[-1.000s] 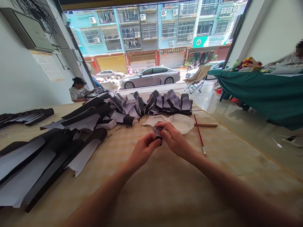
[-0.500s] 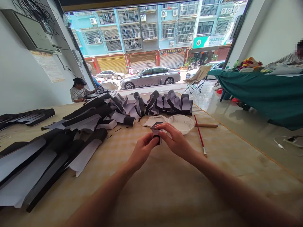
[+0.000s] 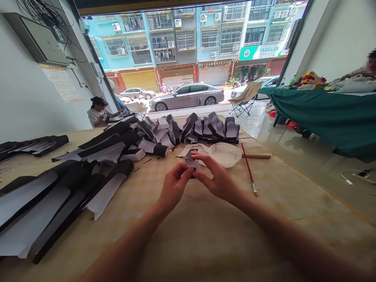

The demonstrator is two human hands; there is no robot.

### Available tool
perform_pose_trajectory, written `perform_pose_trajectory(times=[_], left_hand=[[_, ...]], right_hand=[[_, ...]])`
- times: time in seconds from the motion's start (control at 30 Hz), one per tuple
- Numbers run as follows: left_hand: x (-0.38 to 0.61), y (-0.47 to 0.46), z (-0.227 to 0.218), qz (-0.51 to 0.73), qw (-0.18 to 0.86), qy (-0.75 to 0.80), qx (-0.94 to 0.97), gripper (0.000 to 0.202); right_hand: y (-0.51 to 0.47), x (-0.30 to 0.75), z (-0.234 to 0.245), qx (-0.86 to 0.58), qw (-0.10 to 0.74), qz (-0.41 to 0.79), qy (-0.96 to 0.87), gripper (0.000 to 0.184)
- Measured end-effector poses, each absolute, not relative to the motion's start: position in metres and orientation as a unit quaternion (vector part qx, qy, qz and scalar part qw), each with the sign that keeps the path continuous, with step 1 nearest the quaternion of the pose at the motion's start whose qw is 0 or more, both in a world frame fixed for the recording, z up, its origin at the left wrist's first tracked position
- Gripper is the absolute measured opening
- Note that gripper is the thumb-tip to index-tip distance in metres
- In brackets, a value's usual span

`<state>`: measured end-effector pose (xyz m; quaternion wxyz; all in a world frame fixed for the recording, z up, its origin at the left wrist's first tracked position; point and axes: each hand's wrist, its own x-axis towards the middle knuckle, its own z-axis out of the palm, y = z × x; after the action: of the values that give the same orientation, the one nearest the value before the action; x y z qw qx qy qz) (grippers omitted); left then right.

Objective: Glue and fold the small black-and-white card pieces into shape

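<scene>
Between my hands, over the middle of the table, is a small black-and-white piece that looks like folded card or paper-covered foam. My left hand pinches its near left side with thumb and fingers. On the other side my right hand is curved around it, fingertips on the top edge and thumb low down near my left thumb. Fingers cover part of the piece. Just beyond lies a crumpled whitish sheet, with a round white dish beside it.
A red-handled brush and a wooden stick lie right of the dish. Similar black-and-white pieces line the back, and long ones pile up at left. One person sits at far left, another behind a green-covered table.
The piece has tilted and turned slightly, showing more of its top and pale face. My right fingers and thumb have shifted a little left along it.
</scene>
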<state>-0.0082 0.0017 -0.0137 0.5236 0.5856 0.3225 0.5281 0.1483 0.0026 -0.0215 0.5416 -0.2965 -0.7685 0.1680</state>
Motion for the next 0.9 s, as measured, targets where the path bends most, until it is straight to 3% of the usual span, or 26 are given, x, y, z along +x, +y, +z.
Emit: perform_pose_trajectory(times=[0.23,0.6,0.77,0.9], left_hand=[[-0.008,-0.003,-0.008,0.469,0.492,0.344,0.648,0.023],[-0.005,-0.007,-0.008,0.476,0.521,0.308,0.638,0.021],[-0.006,-0.007,-0.007,0.499,0.528,0.324,0.606,0.027],[-0.007,-0.006,-0.009,0.491,0.512,0.327,0.624,0.025]], right_hand=[[0.002,0.152,-0.013,-0.298,0.604,0.092,-0.733,0.007],[0.004,0.156,-0.024,-0.229,0.606,-0.026,-0.761,0.021],[-0.001,0.158,-0.014,-0.233,0.585,0.002,-0.777,0.021],[-0.003,0.153,-0.011,-0.283,0.594,0.077,-0.749,0.004]])
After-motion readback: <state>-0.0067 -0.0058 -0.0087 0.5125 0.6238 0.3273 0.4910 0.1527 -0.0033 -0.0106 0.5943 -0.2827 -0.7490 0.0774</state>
